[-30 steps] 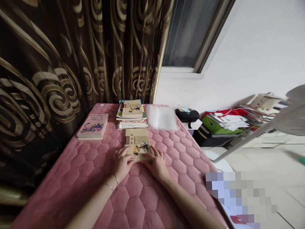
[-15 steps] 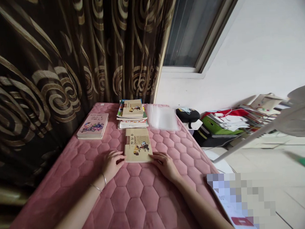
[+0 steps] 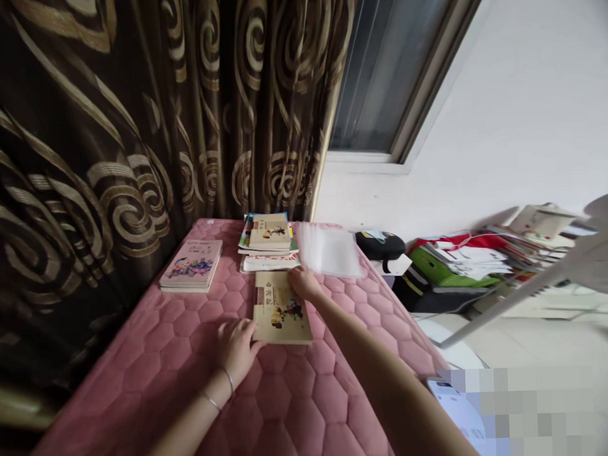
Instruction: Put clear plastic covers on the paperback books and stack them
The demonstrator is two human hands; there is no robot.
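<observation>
Beige book (image 3: 282,327) flat on pink quilting (image 3: 290,405), just below frame centre.
Left hand (image 3: 237,345), loosely curled, at its lower-left corner; right hand (image 3: 304,282) bunched by its upper-right edge, possibly pinching.

You're facing pink quilted mattress (image 3: 295,414), bearing beige paperback (image 3: 275,325) nearest you, book stack (image 3: 269,234) just beyond, pink-covered books (image 3: 190,266) lying left, clear plastic sleeves (image 3: 335,253) lying right.
</observation>
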